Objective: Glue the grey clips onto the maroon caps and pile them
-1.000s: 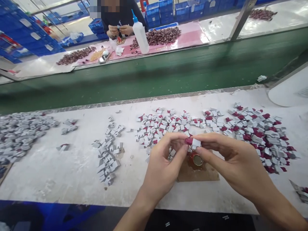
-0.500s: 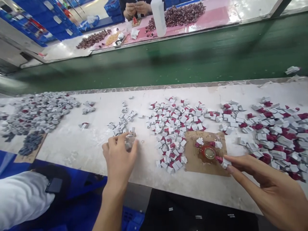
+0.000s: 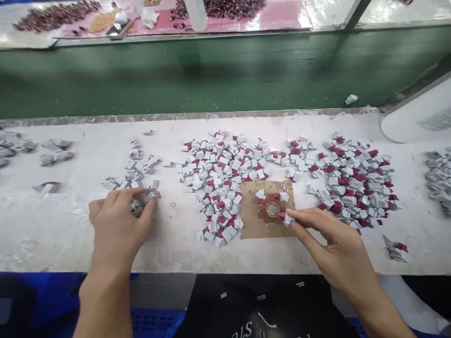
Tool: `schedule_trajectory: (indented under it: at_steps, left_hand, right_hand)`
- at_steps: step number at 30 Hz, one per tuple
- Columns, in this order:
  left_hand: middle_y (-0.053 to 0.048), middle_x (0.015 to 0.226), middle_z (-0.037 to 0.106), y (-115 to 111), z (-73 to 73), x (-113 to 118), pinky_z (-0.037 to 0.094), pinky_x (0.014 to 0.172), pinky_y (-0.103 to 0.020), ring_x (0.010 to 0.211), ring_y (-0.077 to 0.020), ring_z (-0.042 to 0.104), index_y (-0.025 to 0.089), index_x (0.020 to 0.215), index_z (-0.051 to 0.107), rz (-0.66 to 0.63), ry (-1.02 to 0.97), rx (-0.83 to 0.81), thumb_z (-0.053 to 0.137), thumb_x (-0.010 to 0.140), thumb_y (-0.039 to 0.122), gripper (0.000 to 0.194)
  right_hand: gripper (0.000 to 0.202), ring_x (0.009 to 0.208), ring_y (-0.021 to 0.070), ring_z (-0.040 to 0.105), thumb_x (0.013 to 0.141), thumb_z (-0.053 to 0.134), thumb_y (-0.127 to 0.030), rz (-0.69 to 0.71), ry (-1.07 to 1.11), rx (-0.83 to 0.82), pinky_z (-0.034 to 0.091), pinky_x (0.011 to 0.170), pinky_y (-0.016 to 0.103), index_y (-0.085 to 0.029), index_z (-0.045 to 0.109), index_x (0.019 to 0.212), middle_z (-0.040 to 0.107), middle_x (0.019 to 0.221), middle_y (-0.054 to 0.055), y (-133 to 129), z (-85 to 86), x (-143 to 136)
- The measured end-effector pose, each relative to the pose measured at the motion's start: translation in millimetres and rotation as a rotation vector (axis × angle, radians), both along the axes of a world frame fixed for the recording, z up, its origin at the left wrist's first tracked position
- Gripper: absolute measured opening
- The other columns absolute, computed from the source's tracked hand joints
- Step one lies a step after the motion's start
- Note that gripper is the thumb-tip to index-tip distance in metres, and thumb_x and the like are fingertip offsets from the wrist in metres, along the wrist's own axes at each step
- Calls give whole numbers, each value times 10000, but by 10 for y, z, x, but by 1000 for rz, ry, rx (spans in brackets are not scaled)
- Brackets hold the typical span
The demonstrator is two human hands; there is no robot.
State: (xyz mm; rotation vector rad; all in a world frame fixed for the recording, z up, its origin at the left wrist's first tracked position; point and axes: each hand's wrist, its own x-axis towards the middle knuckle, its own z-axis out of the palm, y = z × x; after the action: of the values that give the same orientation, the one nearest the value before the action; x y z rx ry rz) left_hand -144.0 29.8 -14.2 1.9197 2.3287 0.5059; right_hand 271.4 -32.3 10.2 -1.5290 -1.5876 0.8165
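My right hand pinches a small grey-and-magenta plastic piece between thumb and forefinger. The piece's magenta end is at the edge of a round red cap with a pale centre. That cap sits in a wet brown patch on a cardboard square, beside two more grey-and-magenta pieces. My left hand is curled over small grey pieces on the table, thumb and forefinger closed around at least one. Its other fingers are partly hidden.
A large pile of grey-and-magenta pieces covers the table's middle, with another pile to the right. Loose grey pieces lie beyond my left hand. A white cylindrical container stands at right. Across the green strip are dark red pieces.
The view has shifted right and tilted down. My right hand has brought its piece slightly closer to the red cap. My left thumb and forefinger have drawn together around the grey pieces.
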Motion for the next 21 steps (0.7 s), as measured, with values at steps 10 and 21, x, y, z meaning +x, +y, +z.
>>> schedule_trajectory:
  at_steps: [10,21]
  left_hand:
    - [-47,1083,747,-142,172,338,592,1022,-561,1118,-381,727,326,1136,682,105,-136,-124,718,1056,533,226]
    - [-35,960,825,-176,370,1205,697,775,-375,895,-263,803,276,1100,848,-23,-851,-128,926,982,492,258]
  right_hand:
    - [279,964,252,893,1128,691,-138,90,-99,82,769,861,381,-275,901,1251,894,1090,60,138,73,-100]
    - [263,911,242,878,1118,727,-157,84,-8,44,743,787,375,-320,922,1185,887,1032,35,122,147,-114]
